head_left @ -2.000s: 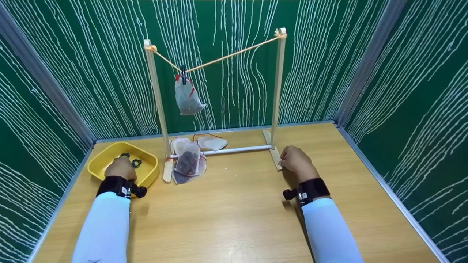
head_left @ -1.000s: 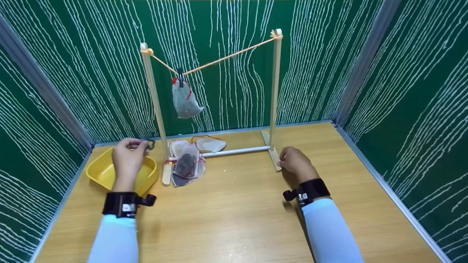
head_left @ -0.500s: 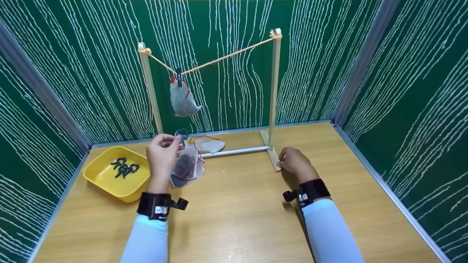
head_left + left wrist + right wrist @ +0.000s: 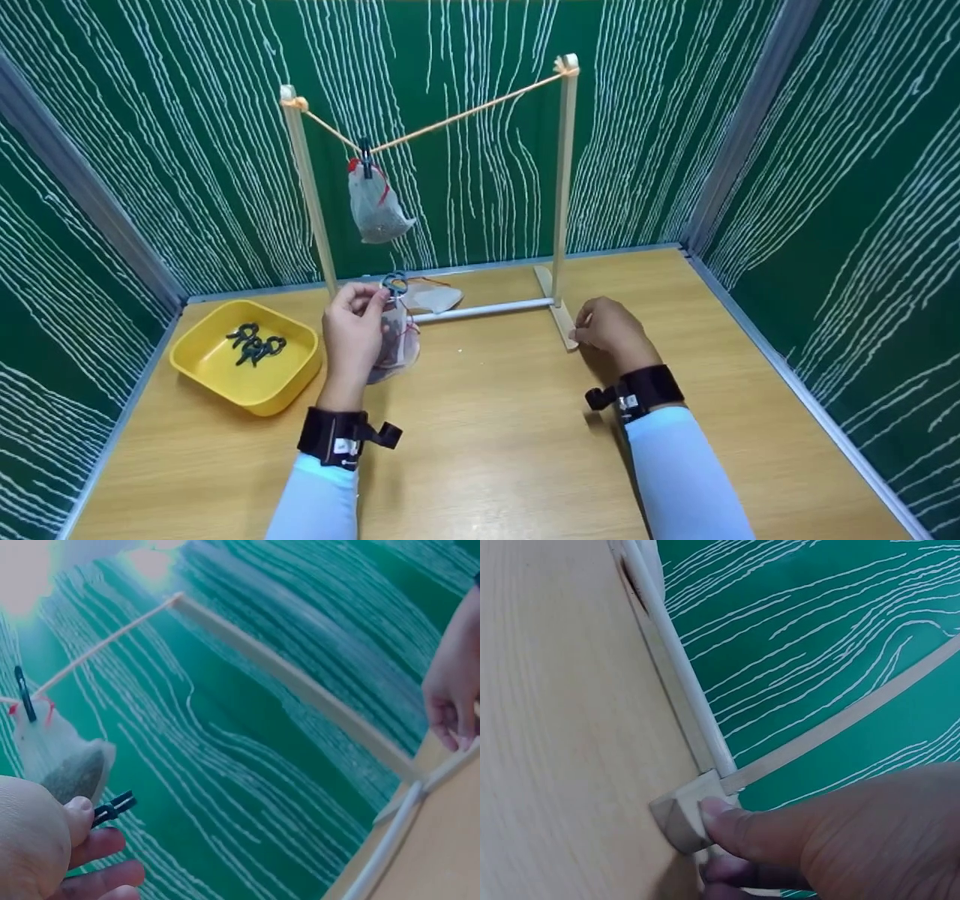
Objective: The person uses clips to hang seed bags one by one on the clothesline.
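My left hand (image 4: 354, 330) pinches a small dark spring clip (image 4: 394, 283) between thumb and fingertips, in front of the pile of drawstring bags (image 4: 401, 349) at the stand's left foot. The left wrist view shows the clip (image 4: 114, 808) close to a pale filled bag (image 4: 67, 757). That bag (image 4: 377, 206) hangs from the sagging orange cord (image 4: 472, 114), held by another dark clip (image 4: 366, 159). On the right, my right hand (image 4: 611, 330) grips the front end of the stand's wooden foot (image 4: 564, 327), thumb on top in the right wrist view (image 4: 686, 814).
A yellow tray (image 4: 191, 367) with several dark clips (image 4: 256, 346) stands at left. Two wooden posts (image 4: 566, 180) carry the cord, and a white rod (image 4: 487, 309) joins their feet. Another pale bag (image 4: 436, 298) lies behind the rod. Green walls (image 4: 645, 150) enclose the table (image 4: 495, 450).
My left hand has taken a clip out of the yellow tray and carried it right to the bags at the left post. The right hand has stayed at the stand's foot.
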{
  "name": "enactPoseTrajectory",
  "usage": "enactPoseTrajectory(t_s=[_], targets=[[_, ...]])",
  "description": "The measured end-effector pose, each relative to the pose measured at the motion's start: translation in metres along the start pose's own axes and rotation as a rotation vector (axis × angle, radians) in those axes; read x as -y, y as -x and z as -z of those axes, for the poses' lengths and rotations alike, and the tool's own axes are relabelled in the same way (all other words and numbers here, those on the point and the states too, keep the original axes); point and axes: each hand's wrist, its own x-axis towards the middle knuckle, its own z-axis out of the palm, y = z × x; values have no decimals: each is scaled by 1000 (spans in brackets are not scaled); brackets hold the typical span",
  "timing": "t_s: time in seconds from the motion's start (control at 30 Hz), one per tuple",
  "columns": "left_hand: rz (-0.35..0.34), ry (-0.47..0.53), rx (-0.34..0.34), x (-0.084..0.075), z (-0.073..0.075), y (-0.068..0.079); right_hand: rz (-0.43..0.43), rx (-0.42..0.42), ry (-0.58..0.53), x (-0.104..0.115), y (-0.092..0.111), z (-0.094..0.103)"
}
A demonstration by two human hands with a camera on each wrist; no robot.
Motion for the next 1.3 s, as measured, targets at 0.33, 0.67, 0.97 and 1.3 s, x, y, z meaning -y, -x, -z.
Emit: enactPoseTrajectory(t_s=[0.33,0.67,0.97,1.3], targets=[[-67,110,73,-10,-27,21,218,-19,-306,88,23,0],[-199,110,144,-9,-56,45,429,101,-505,154,39,-44],[-321,-55,220,-11,-60,48,484,-21,-649,158,44,-46],[-339,-102,234,-13,-59,48,610,108,-568,150,41,-43]])
